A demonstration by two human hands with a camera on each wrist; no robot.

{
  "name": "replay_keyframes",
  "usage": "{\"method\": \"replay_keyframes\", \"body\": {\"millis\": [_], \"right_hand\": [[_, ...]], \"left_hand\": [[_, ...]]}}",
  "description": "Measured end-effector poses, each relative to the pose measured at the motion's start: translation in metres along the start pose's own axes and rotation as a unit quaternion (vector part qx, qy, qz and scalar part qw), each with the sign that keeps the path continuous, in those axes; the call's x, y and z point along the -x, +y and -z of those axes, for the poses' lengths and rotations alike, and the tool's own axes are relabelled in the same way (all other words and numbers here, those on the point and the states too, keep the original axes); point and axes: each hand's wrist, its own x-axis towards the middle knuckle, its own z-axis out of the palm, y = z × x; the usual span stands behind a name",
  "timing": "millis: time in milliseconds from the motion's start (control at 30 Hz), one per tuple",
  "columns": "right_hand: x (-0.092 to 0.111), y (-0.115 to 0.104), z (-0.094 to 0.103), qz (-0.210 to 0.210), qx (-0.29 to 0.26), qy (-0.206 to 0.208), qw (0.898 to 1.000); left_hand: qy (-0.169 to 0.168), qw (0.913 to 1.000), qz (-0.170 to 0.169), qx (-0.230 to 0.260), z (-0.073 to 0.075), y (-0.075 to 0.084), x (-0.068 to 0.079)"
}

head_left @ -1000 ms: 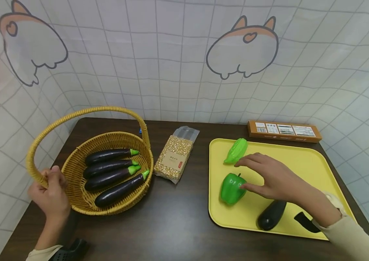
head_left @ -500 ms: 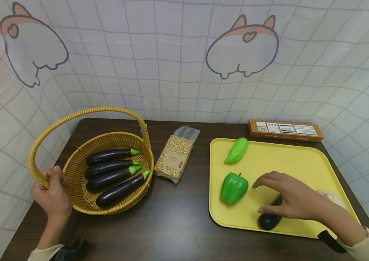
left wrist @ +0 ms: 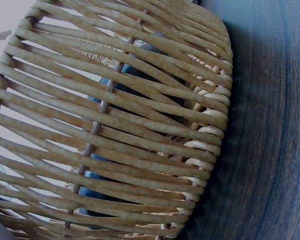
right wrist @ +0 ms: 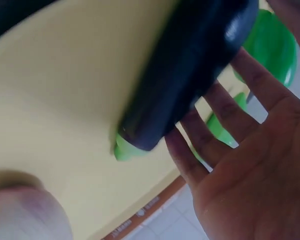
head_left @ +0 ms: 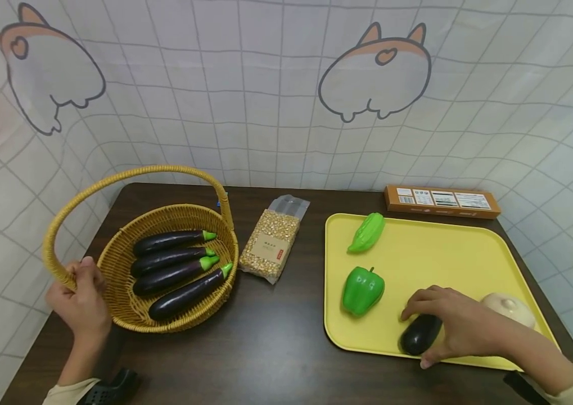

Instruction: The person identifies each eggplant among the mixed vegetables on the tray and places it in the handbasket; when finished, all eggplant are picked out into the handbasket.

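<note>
My left hand [head_left: 81,298] grips the handle [head_left: 136,171] of a yellow wicker basket [head_left: 192,326], which sits on the table at the left. Several dark eggplants [head_left: 185,292] with green stems lie inside. The left wrist view is filled by the basket's woven side [left wrist: 140,120]. At the right, my right hand [head_left: 463,323] arches over another eggplant [head_left: 420,334] on the yellow tray [head_left: 448,247]. Its fingers [right wrist: 215,120] lie spread along one side of that eggplant, and in the head view the thumb stands off from it. The hand covers the stem end in the head view.
Left of that hand lie a green bell pepper [head_left: 363,291] and a green bitter melon [head_left: 367,232]. A pale round vegetable [head_left: 509,306] rests by the tray's right edge. Between basket and tray is a bag of corn kernels [head_left: 271,242]. A brown box [head_left: 440,201] stands behind the tray.
My right hand has moved right and toward me, from above the bell pepper down to the eggplant on the tray. The left hand and basket have stayed put.
</note>
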Motion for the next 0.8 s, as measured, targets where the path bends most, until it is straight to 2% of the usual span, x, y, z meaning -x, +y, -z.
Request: {"method": "replay_keyframes", "body": {"millis": [333, 800], "right_hand": [[-0.001, 0.009, -0.012, 0.021, -0.017, 0.002, 1.000], [-0.012, 0.001, -0.013, 0.016, -0.009, 0.017, 1.000]], "left_hand": [[-0.007, 0.9999, -0.004, -0.013, 0.001, 0.001, 0.001], [-0.008, 0.9997, -0.006, -0.021, 0.001, 0.001, -0.001]]}}
